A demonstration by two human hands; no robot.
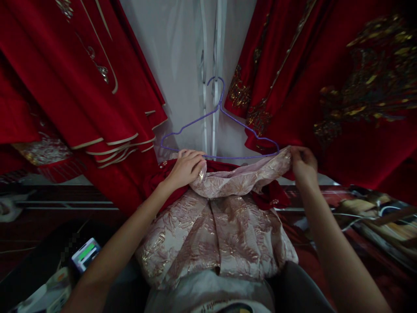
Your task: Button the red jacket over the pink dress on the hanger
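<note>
A pale pink brocade garment with a gold floral pattern [241, 234] lies spread over my lap. Its turned-over top band is stretched between my hands. My left hand [187, 169] has its fingers curled over the band's left end, beside the bottom bar of a purple hanger [198, 119]. At the right, my right hand [303, 163] pinches the other end of the band, just past the hanger's right corner. The hanger hangs by its hook from a thin metal rail against a pale backdrop. Dark red cloth with small beaded ornaments [272, 195] shows behind the band.
Red garments with pale piping [107, 108] hang at the left. More red garments with gold embroidery [358, 87] hang at the right. A lit phone [86, 254] lies near my left forearm. Assorted bundled items [374, 213] lie on the floor at the right.
</note>
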